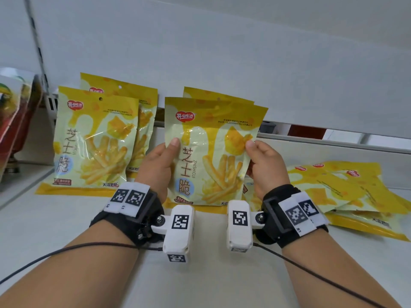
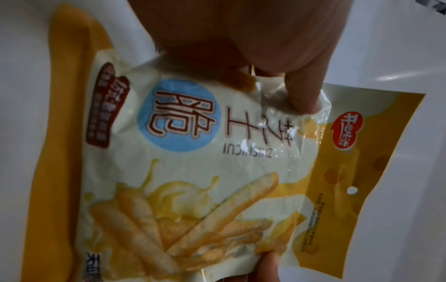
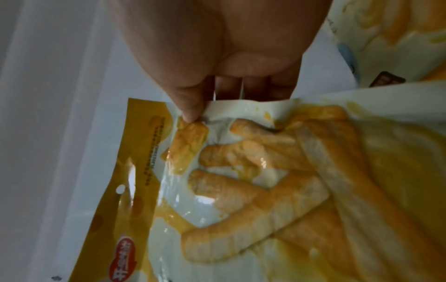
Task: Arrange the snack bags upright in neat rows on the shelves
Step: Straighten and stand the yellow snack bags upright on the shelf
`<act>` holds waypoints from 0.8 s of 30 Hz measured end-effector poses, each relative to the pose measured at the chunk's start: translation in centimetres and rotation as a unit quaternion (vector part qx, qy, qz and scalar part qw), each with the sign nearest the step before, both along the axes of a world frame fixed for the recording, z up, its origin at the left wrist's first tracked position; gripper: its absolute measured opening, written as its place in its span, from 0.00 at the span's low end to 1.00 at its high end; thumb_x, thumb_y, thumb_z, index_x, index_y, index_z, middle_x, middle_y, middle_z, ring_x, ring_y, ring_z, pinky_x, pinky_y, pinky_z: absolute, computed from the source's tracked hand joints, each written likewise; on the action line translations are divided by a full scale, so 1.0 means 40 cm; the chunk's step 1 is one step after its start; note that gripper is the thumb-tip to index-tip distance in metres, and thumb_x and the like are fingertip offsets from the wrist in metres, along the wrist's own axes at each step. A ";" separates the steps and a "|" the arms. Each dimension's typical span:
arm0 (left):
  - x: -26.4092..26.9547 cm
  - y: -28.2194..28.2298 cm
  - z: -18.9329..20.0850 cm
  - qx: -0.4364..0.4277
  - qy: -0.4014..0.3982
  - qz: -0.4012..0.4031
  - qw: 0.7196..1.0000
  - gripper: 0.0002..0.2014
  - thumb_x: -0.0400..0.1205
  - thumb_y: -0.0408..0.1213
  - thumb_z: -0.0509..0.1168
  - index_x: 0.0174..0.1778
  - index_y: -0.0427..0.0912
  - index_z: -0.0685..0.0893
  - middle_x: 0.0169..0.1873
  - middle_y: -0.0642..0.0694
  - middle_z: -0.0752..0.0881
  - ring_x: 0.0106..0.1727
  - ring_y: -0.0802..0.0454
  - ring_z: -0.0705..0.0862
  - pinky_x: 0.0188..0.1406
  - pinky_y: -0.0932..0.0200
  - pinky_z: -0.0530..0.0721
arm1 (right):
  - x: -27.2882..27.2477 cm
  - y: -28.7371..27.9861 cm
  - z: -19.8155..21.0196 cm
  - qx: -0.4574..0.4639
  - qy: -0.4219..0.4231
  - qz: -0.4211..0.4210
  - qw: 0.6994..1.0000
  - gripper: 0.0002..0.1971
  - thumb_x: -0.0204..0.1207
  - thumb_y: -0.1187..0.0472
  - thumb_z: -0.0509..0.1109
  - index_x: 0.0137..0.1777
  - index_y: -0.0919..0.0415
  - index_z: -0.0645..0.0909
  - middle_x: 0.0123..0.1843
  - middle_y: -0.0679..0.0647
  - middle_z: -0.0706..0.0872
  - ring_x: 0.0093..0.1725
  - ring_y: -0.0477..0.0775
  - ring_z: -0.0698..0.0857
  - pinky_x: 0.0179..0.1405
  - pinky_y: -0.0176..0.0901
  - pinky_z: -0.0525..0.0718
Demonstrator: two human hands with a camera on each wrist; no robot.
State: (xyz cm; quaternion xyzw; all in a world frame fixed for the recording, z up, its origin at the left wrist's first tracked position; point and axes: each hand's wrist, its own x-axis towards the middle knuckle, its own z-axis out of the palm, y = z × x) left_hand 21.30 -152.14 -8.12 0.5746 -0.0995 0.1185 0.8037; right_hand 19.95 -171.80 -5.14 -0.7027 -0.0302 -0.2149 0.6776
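Observation:
A yellow snack bag (image 1: pixel 211 156) printed with cheese sticks stands upright on the white shelf (image 1: pixel 200 274), held by both hands. My left hand (image 1: pixel 160 161) pinches its left edge, thumb on the front. My right hand (image 1: pixel 264 163) pinches its right edge the same way. The left wrist view shows the held bag (image 2: pixel 193 171) with my left thumb (image 2: pixel 304 95) on it. In the right wrist view my right thumb (image 3: pixel 188 108) presses the held bag (image 3: pixel 241 190). Another bag (image 1: pixel 213 95) stands right behind it. Two more upright bags (image 1: pixel 95 141) stand at the left, one behind the other.
Several yellow bags (image 1: pixel 347 192) lie flat in a loose pile on the shelf at the right. Red and yellow packets (image 1: pixel 15 121) stand in the neighbouring bay at far left. The white back panel (image 1: pixel 222 52) rises behind the rows.

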 end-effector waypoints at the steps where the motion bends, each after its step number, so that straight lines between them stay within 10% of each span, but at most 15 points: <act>1: -0.001 -0.001 0.000 -0.006 -0.003 0.000 1.000 0.17 0.77 0.55 0.64 0.45 0.44 0.86 0.38 0.45 0.92 0.37 0.50 0.91 0.25 0.63 0.84 | 0.002 -0.004 -0.008 0.019 0.000 0.017 1.000 0.16 0.81 0.57 0.65 0.33 0.50 0.87 0.43 0.62 0.89 0.46 0.65 0.86 0.56 0.62 0.84; 4: 0.010 -0.005 -0.003 -0.014 0.000 -0.002 1.000 0.17 0.75 0.57 0.67 0.40 0.47 0.90 0.41 0.44 0.92 0.42 0.47 0.92 0.37 0.56 0.87 | 0.008 -0.016 -0.027 0.106 0.005 0.073 0.992 0.16 0.81 0.60 0.64 0.34 0.53 0.89 0.39 0.53 0.91 0.39 0.51 0.88 0.47 0.50 0.86; 11: 0.026 0.000 -0.009 -0.041 0.019 0.017 0.999 0.19 0.70 0.59 0.67 0.46 0.51 0.91 0.50 0.42 0.91 0.54 0.43 0.89 0.61 0.39 0.82 | 0.023 -0.011 -0.039 0.202 0.007 0.142 0.969 0.15 0.79 0.63 0.63 0.36 0.57 0.90 0.40 0.55 0.91 0.40 0.52 0.89 0.48 0.50 0.87; 19: 0.030 0.011 -0.014 -0.067 0.035 0.004 0.997 0.16 0.73 0.55 0.65 0.43 0.50 0.92 0.49 0.41 0.91 0.51 0.42 0.90 0.51 0.46 0.85 | 0.016 -0.001 -0.067 0.109 0.014 0.112 0.988 0.13 0.81 0.64 0.64 0.35 0.59 0.83 0.29 0.51 0.86 0.24 0.44 0.81 0.19 0.31 0.75; 24: 0.030 0.011 -0.015 -0.068 0.032 0.017 0.997 0.16 0.76 0.54 0.64 0.44 0.49 0.92 0.50 0.41 0.91 0.52 0.43 0.90 0.54 0.44 0.85 | 0.009 -0.007 -0.075 0.087 0.023 0.127 0.988 0.15 0.79 0.64 0.67 0.31 0.54 0.87 0.35 0.55 0.88 0.35 0.54 0.85 0.32 0.40 0.82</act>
